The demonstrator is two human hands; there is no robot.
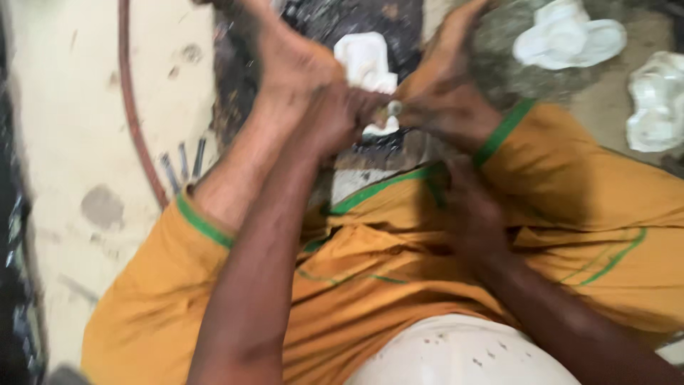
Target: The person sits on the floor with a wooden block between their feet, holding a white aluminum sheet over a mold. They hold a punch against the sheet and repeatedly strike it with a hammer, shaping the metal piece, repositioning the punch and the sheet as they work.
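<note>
Blurred head view, person seated on the floor [64,107] with knees up, orange shorts [399,242] with green trim. Left hand [338,117] and right hand [445,114] meet near the frame's centre, between the knees, both curled tight around a small pale round piece [393,108] pinched between the fingertips; its exact kind cannot be told through the blur. Just behind the hands, on the far side, a white moulded part [365,60] lies on a dark grimy patch of floor [335,21], partly hidden by the fingers. Two more white moulded parts lie to the far right: one [566,36] on a grey rough patch, another [655,103] near the right edge, well apart from the hands. On the left, a reddish-brown hose [132,107] curves along the pale floor, with a few dark thin rods [182,160] beside it, just beyond the left knee. White shirt hem [456,353] shows at the near edge.
</note>
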